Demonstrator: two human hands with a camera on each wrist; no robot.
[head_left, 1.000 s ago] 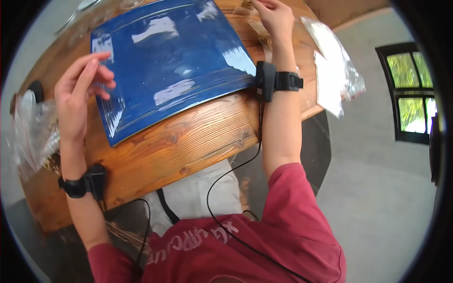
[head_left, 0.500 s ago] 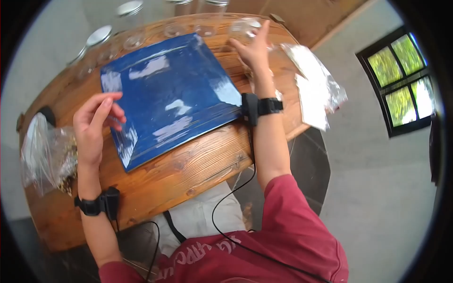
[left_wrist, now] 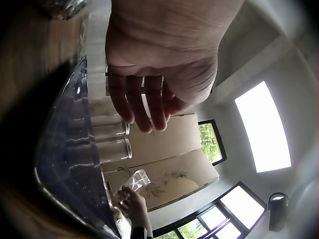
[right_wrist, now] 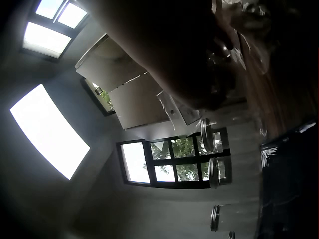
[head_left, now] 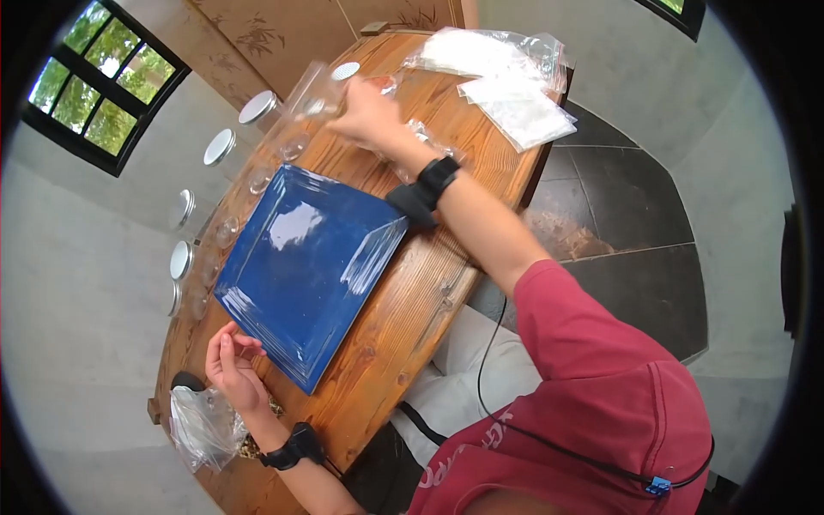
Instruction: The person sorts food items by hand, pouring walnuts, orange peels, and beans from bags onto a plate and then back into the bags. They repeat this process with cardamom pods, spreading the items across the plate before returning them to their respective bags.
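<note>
My right hand (head_left: pixel 367 113) is over the far end of the table, gripping a clear jar (head_left: pixel 314 93) that tilts and is slightly blurred in the head view. In the left wrist view the same jar (left_wrist: pixel 139 178) rises above the right hand's fingers. My left hand (head_left: pixel 233 373) hovers at the near left corner of a blue square plate (head_left: pixel 300 257), with loosely bent fingers and nothing in them. Several clear jars with silver lids stand in a row behind the plate, one of them with its lid (head_left: pixel 220 147) turned toward me.
Clear plastic bags (head_left: pixel 493 56) and a white packet (head_left: pixel 519 112) lie at the table's far right. A crumpled small bag (head_left: pixel 421 133) is under the right forearm. Beside the left wrist sits a zip bag (head_left: pixel 202 425) with dried pieces. Cables run from the wrist cameras.
The right hand reached from the far right of the table to a clear jar, took hold of it and lifted it. The head view has swung round. The left hand stays by the plate.
</note>
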